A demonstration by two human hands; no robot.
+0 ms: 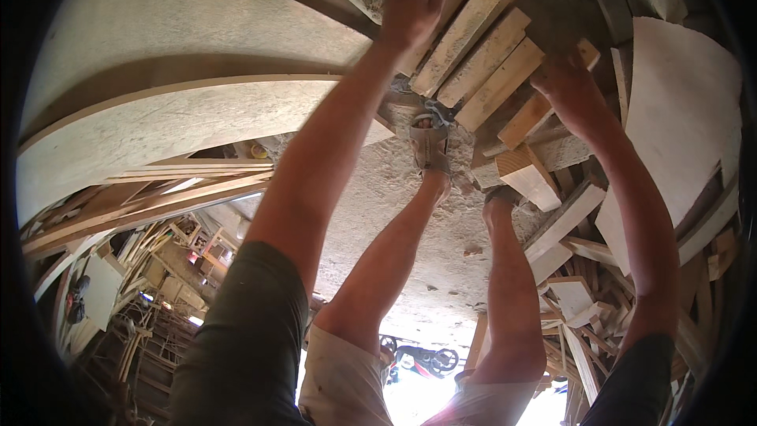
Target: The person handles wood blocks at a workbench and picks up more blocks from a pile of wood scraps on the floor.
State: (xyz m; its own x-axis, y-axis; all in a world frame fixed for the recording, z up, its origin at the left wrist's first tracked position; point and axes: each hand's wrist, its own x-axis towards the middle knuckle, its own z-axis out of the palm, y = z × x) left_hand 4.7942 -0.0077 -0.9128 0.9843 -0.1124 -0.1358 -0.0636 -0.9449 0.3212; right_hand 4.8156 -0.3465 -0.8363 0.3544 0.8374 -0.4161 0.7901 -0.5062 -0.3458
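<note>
Several short wooden blocks (473, 39) lie side by side in a slanted row at the upper middle. At the row's left end is my left hand (414, 14), against the leftmost block; its fingers point away from me and their tips are partly hidden. My right hand (566, 83) is closed over a wooden block (524, 120) at the row's right end. That block's two ends stick out on either side of the hand. Just below it, a thicker squared block (527, 177) shows its pale cut end.
My sandalled foot (430, 142) stands on the dusty floor (378, 229) close below the row. Large pale boards (189, 31) lean at the left, another pale sheet (682, 126) at the right. Scrap wood (579, 300) is heaped at the lower right. A motorbike (422, 359) shows between my legs.
</note>
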